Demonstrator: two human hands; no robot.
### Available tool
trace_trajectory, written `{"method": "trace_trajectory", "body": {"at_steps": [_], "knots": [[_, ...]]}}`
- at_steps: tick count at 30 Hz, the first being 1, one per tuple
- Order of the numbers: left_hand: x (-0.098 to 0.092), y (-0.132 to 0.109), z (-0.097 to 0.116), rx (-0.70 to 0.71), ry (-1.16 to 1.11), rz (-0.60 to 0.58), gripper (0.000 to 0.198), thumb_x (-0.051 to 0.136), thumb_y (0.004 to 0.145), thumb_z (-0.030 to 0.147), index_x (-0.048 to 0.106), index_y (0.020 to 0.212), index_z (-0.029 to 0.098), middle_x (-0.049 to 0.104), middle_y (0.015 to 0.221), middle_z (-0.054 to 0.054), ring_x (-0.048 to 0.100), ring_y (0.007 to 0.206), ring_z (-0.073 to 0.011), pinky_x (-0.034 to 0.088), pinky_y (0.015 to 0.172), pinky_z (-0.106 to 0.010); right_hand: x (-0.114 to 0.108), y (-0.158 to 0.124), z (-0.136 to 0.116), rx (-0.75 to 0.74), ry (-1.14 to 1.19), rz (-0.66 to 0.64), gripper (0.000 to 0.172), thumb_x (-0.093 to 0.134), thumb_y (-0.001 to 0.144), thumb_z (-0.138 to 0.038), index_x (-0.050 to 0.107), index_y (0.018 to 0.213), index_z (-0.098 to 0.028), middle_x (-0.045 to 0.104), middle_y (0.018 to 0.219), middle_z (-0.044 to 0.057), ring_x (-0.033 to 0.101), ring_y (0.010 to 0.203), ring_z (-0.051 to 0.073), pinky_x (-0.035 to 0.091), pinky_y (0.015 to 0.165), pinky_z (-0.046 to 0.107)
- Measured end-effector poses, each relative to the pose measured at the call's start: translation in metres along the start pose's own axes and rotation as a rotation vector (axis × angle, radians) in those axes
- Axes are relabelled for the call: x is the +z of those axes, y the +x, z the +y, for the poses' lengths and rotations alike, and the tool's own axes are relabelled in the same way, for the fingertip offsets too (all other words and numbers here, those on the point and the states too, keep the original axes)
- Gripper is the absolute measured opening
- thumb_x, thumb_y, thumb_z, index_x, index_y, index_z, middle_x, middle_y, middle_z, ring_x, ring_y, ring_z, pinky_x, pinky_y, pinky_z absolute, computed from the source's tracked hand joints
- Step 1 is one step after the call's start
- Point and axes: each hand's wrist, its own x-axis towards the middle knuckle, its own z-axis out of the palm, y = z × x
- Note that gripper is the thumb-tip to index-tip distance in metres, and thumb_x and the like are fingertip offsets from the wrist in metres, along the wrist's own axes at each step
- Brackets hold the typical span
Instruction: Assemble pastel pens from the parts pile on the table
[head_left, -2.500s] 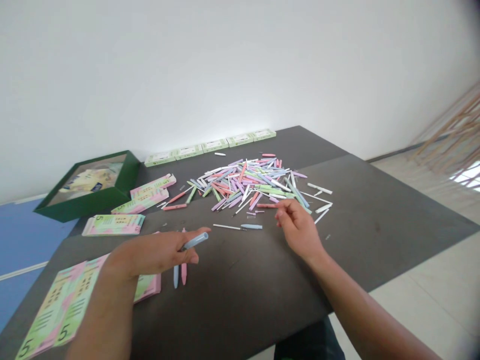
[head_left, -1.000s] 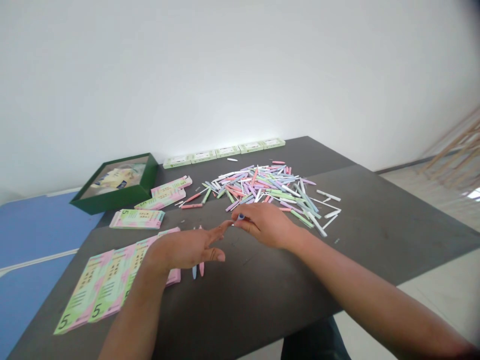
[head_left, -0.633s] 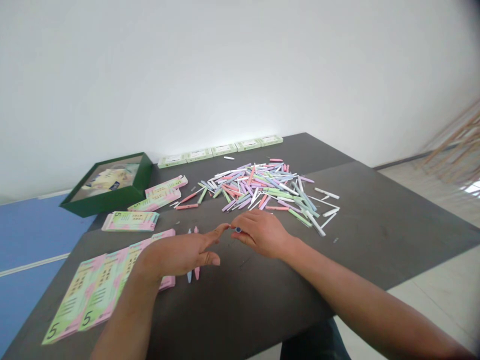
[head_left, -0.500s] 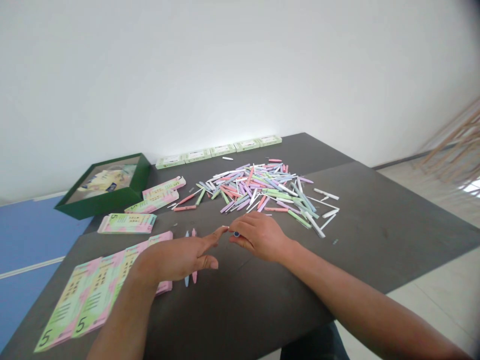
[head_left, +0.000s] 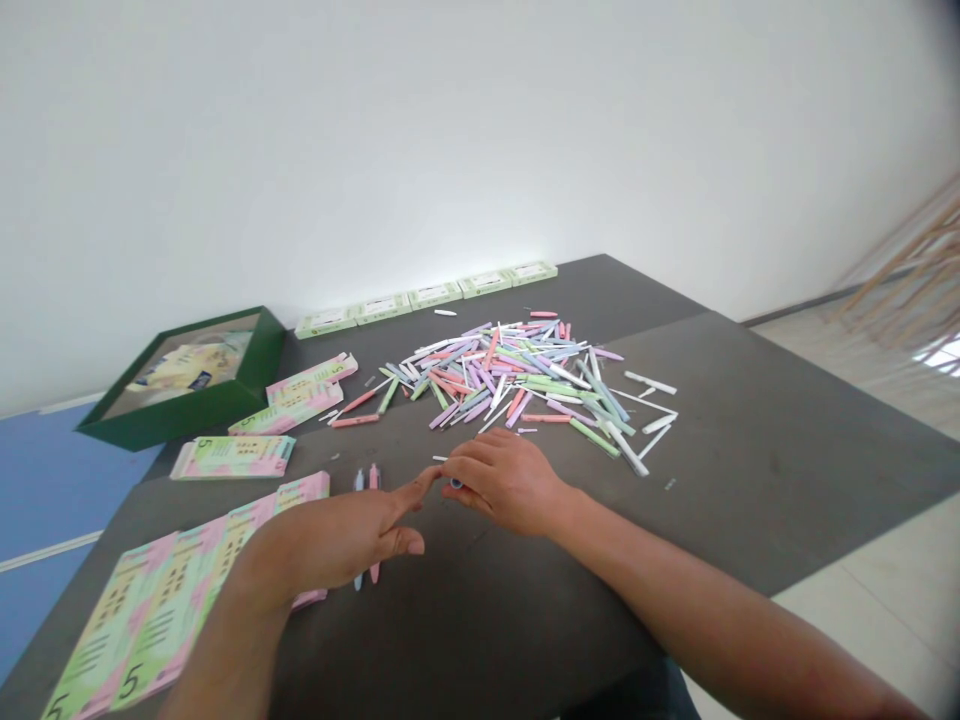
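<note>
My right hand (head_left: 506,485) is shut on a small pen part (head_left: 455,484), and only its dark blue end shows between the fingers. A thin white stick (head_left: 438,459) lies just past those fingertips; whether it touches them I cannot tell. My left hand (head_left: 330,545) stretches across from the left with its fingers apart, holding nothing. Its index fingertip nearly meets the right hand. Beneath that palm lie a pale blue pen (head_left: 358,481) and a pink pen (head_left: 373,478), their middles hidden. A heap of pastel pen parts (head_left: 510,375) lies beyond both hands.
The dark grey table (head_left: 750,440) carries flat pastel cartons (head_left: 232,457) at the left, a long row of printed cartons (head_left: 157,620) at the front left, a green box (head_left: 180,375) and small green-white boxes (head_left: 427,297) along the back.
The pale blue piece has left my left hand, and my right hand now grips a small piece. Both hands have come together in the middle, and the view has shifted slightly.
</note>
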Motion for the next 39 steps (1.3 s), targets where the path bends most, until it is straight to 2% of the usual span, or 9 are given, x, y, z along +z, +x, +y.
{"method": "trace_trajectory", "body": {"at_steps": [3, 11, 21, 24, 28, 30, 34, 36, 39], "knots": [[0.002, 0.0, -0.001, -0.029, -0.017, 0.005, 0.069, 0.038, 0.088, 0.044, 0.009, 0.145, 0.02, 0.064, 0.112, -0.008, 0.064, 0.078, -0.0204, 0.044, 0.069, -0.026, -0.001, 0.0, 0.0, 0.001, 0.005, 0.007, 0.025, 0.043, 0.091, -0.039, 0.058, 0.094, -0.019, 0.065, 0.09, 0.005, 0.056, 0.081, 0.015, 0.034, 0.071, 0.028], [0.011, 0.001, -0.012, -0.032, -0.058, 0.04, 0.071, 0.04, 0.086, 0.05, 0.013, 0.145, 0.021, 0.064, 0.113, -0.009, 0.066, 0.076, -0.0217, 0.044, 0.068, -0.027, -0.002, 0.0, 0.0, 0.008, 0.0, 0.004, 0.025, 0.043, 0.091, -0.038, 0.058, 0.092, -0.018, 0.065, 0.088, 0.004, 0.055, 0.079, 0.015, 0.034, 0.07, 0.028], [0.01, -0.002, 0.003, -0.08, 0.031, 0.027, 0.064, 0.035, 0.089, 0.047, 0.015, 0.144, 0.022, 0.067, 0.104, -0.008, 0.065, 0.072, -0.0199, 0.043, 0.057, -0.024, -0.005, -0.001, -0.002, 0.031, 0.099, 0.003, 0.022, 0.045, 0.09, -0.036, 0.058, 0.092, -0.019, 0.065, 0.088, 0.006, 0.056, 0.081, 0.016, 0.036, 0.072, 0.029], [0.009, -0.003, 0.009, -0.102, 0.063, 0.023, 0.063, 0.035, 0.089, 0.046, 0.017, 0.144, 0.021, 0.068, 0.1, -0.007, 0.065, 0.072, -0.0208, 0.044, 0.059, -0.025, 0.002, -0.001, -0.001, 0.243, 0.394, 0.066, 0.018, 0.05, 0.087, -0.033, 0.058, 0.094, -0.019, 0.064, 0.089, 0.006, 0.058, 0.079, 0.016, 0.039, 0.07, 0.028], [0.008, -0.006, 0.011, -0.089, 0.043, 0.009, 0.063, 0.035, 0.089, 0.045, 0.017, 0.144, 0.019, 0.069, 0.099, -0.006, 0.064, 0.082, -0.0223, 0.046, 0.069, -0.027, 0.021, -0.004, 0.008, 0.814, 1.242, 0.276, 0.017, 0.054, 0.082, -0.032, 0.05, 0.093, -0.019, 0.062, 0.069, -0.001, 0.057, 0.054, 0.012, 0.044, 0.056, 0.025], [0.007, -0.01, 0.009, -0.077, 0.021, 0.004, 0.063, 0.034, 0.09, 0.045, 0.015, 0.145, 0.02, 0.069, 0.102, -0.005, 0.064, 0.084, -0.0215, 0.045, 0.072, -0.026, 0.028, -0.007, 0.015, 0.995, 1.613, 0.286, 0.015, 0.055, 0.081, -0.031, 0.049, 0.086, -0.018, 0.061, 0.063, -0.002, 0.056, 0.048, 0.011, 0.044, 0.051, 0.024], [0.007, -0.018, 0.006, -0.124, -0.036, 0.016, 0.064, 0.031, 0.091, 0.048, 0.011, 0.145, 0.022, 0.068, 0.105, -0.005, 0.064, 0.081, -0.0203, 0.046, 0.069, -0.026, 0.033, -0.012, 0.025, 1.14, 2.023, 0.244, 0.007, 0.055, 0.081, -0.021, 0.051, 0.08, -0.015, 0.06, 0.059, -0.001, 0.058, 0.051, 0.01, 0.046, 0.054, 0.022], [0.007, -0.021, 0.006, -0.147, -0.048, 0.017, 0.064, 0.03, 0.091, 0.048, 0.01, 0.145, 0.022, 0.068, 0.104, -0.005, 0.064, 0.086, -0.0212, 0.045, 0.071, -0.026, 0.033, -0.013, 0.027, 1.141, 2.125, 0.262, 0.004, 0.054, 0.08, -0.017, 0.052, 0.083, -0.015, 0.062, 0.062, -0.001, 0.058, 0.052, 0.009, 0.047, 0.056, 0.022], [0.006, -0.023, 0.005, -0.146, -0.048, 0.022, 0.064, 0.031, 0.091, 0.048, 0.011, 0.145, 0.022, 0.068, 0.105, -0.005, 0.062, 0.093, -0.0224, 0.045, 0.075, -0.028, 0.036, -0.014, 0.027, 1.081, 2.195, 0.235, 0.011, 0.057, 0.077, -0.015, 0.053, 0.088, -0.015, 0.063, 0.068, 0.0, 0.06, 0.057, 0.009, 0.047, 0.059, 0.022]]}}
